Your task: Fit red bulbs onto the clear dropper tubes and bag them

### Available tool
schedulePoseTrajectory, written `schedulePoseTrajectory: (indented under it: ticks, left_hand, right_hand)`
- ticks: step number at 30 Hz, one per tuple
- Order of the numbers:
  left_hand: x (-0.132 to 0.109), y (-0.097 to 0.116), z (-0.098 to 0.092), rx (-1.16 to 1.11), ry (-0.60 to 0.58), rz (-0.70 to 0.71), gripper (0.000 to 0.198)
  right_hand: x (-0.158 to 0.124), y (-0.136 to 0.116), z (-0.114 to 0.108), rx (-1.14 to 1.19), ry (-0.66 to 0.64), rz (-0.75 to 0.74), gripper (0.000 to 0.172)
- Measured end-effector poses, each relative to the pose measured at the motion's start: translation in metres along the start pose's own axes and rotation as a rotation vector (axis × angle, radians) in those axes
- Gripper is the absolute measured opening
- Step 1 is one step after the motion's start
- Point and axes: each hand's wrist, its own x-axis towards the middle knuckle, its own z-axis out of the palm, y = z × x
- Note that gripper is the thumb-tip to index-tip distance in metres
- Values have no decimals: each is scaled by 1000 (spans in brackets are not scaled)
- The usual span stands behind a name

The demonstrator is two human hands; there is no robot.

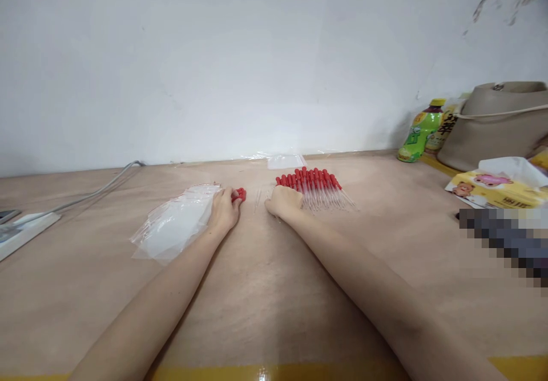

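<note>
My left hand (pixel 225 207) has its fingers closed at a small pile of red rubber bulbs (pixel 242 194), partly hidden by the fingers. Just right of the pile, a few thin clear tubes (pixel 257 198) lie on the brown table covering. My right hand (pixel 286 201) is curled into a loose fist by these tubes; what it holds, if anything, is hidden. Beyond it, touching or close to its knuckles, a fanned row of droppers (pixel 319 184) with red bulbs and thin clear stems points toward me. A stack of clear zip bags (pixel 177 224) lies beside my left hand.
A clear plastic piece (pixel 286 161) lies by the wall. A grey cable (pixel 103 189) runs to a white box (pixel 29 230) at far left. On the right stand a green bottle (pixel 419 133) and beige bag (pixel 492 121), with a tissue pack (pixel 500 187) in front.
</note>
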Motion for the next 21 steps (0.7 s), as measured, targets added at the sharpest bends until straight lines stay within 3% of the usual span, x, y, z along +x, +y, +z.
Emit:
schedulePoseTrajectory:
  ticks: [5,10,13,17,21]
  left_hand:
    - [-5,5,-4,6,72,18,20]
    - [-19,18,-13,-85,104,138,20]
    - [-32,35,-18,-149,40,221,16]
    - [-51,60,-22,-263,-172,353,15]
    - [-64,71,-26,-282,-272,391,15]
  right_hand:
    - [-4,4,-3,22,32,-4,26]
    - [-24,31,-5,154,301,-166,28]
    - [-43,61,-5,231,367,-387,22]
    - [-69,98,-9,285,401,-559,20]
    - [-85,111,-13,255,358,-719,19]
